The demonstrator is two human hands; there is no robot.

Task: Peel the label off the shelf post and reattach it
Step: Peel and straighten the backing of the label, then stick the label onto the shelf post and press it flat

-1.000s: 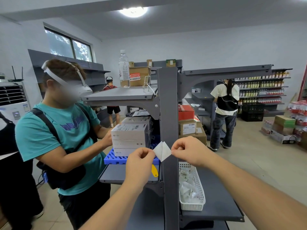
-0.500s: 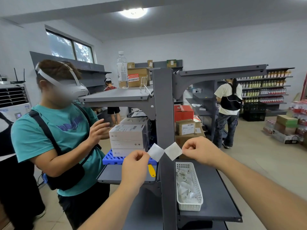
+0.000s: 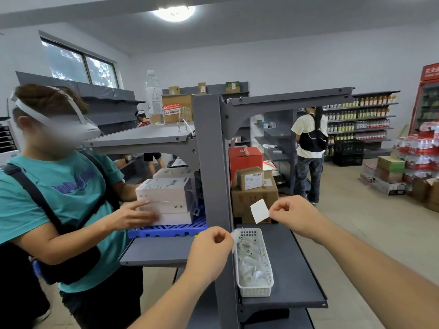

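1. Two hands are seen in front of the grey shelf post (image 3: pixel 212 176): the right hand (image 3: pixel 293 216) is closed in a pinch on one white label (image 3: pixel 259 210), which is held by its corner to the right of the post, apart from it and above the basket.
2. One smaller white scrap of paper (image 3: pixel 235 236) is pinched in the fingertips of the left hand (image 3: pixel 211 248), just in front of the post and at the near-left corner of the basket.
3. One white plastic basket (image 3: pixel 267 279) is set on the lower grey shelf (image 3: pixel 297 276) right of the post; crumpled white papers are piled inside it, too many and too tangled to be counted.
4. On the shelf left of the post, one blue plastic pallet (image 3: pixel 169 230) is laid, and a stack of white boxes (image 3: pixel 165 198) is placed on it; the exact number cannot be told.
5. One clear bottle (image 3: pixel 154 98) is stood upright on the upper shelf (image 3: pixel 145 137).
6. Three other people are visible: one in a teal shirt (image 3: pixel 57 205) with a white headset, whose hand is laid on the boxes; one in a pale shirt (image 3: pixel 308 143) by the far shelves; one partly hidden behind the upper shelf.
7. Shop shelving stocked with rows of bottles is seen along the back wall, with one round ceiling lamp (image 3: pixel 174 13) and one window (image 3: pixel 80 65).
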